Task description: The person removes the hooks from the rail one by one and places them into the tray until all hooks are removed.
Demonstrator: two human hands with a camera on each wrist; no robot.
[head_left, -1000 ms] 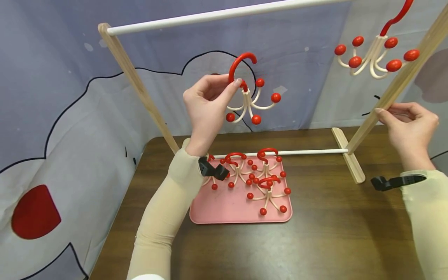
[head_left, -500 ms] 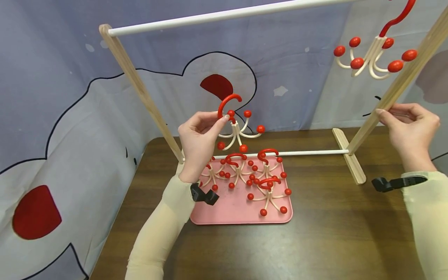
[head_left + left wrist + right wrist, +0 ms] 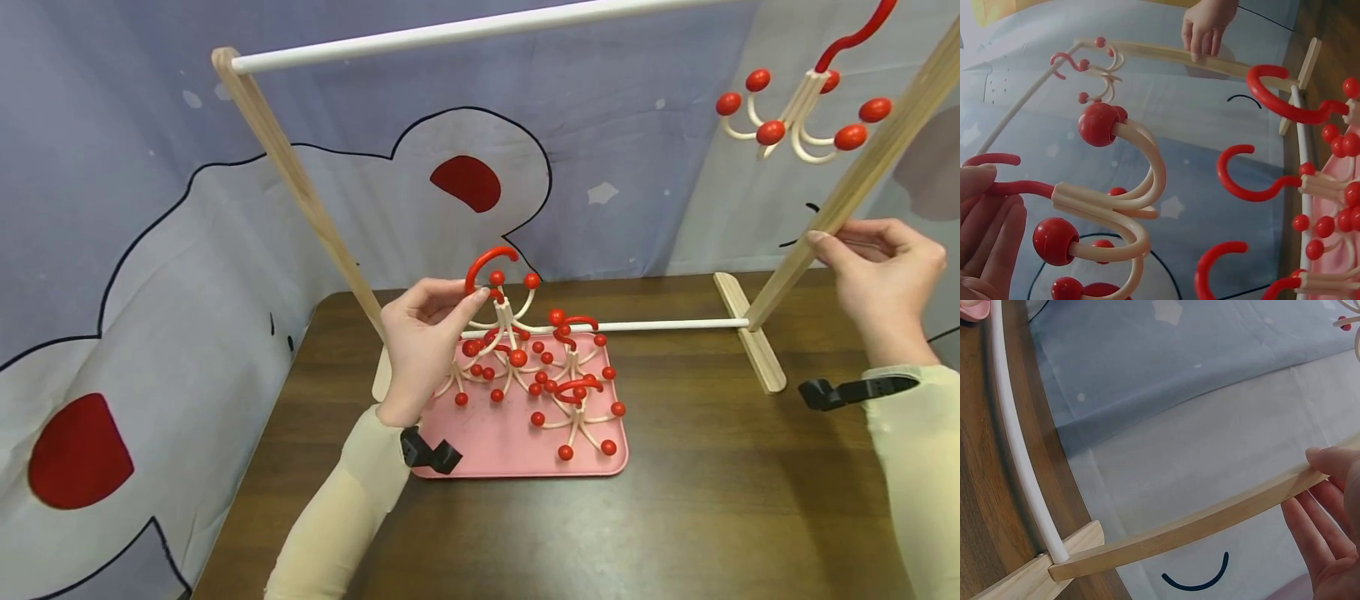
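Behind a brown wood-grain table [image 3: 735,492], a creased grey-blue fabric backdrop [image 3: 225,242] is hung. On it, a rack [image 3: 480,32] of pale wooden posts and white rods is stood. Beside the lower rod [image 3: 667,326], a pink rectangular tray [image 3: 487,454] is placed. By the extended right hand [image 3: 885,271], thumb opposing fingers, the right post [image 3: 867,171] is pinched. Above the tray, a cream hanger [image 3: 504,315] with curved arms and glossy red ball tips is held upright by the left hand [image 3: 422,350], thumb and fingers clamped on its red hook [image 3: 476,265].

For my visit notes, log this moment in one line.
Left hand: pinches hanger; right hand: grips wooden post; pink tray: holds four hangers
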